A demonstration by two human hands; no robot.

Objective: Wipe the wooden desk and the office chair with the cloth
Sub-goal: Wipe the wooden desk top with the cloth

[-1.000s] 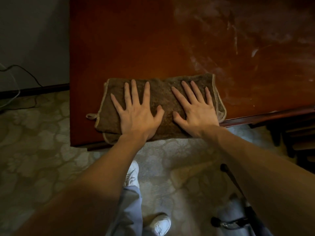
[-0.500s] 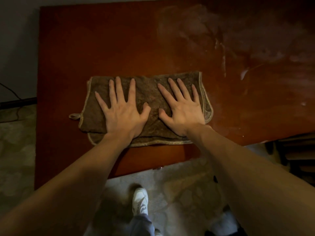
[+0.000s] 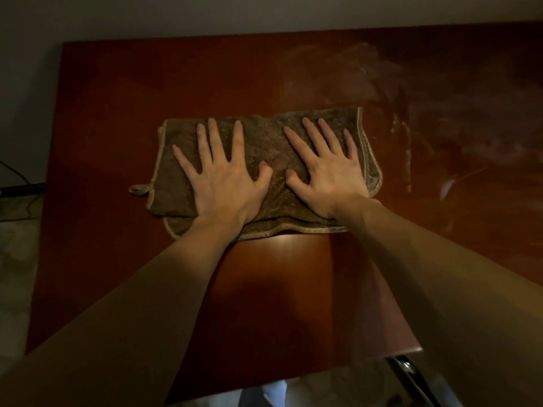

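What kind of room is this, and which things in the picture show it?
Probably a home office or study, though I cannot be sure. A large polished wooden desk stands against a plain wall, and a pale patterned carpet covers the floor at its left.

Desk (image 3: 147, 92): glossy reddish wood w/ dusty smears (right side); cloth (image 3: 266, 148): rough brown terry, pale trim.

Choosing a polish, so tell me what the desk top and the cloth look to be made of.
The desk: likely wood or veneer, red-brown, with a glossy lacquered-looking finish; it reflects light near the front and shows pale smears at the right. The cloth: thick, nappy, terry-like fabric, matte brown, with lighter stitched binding and a loop.
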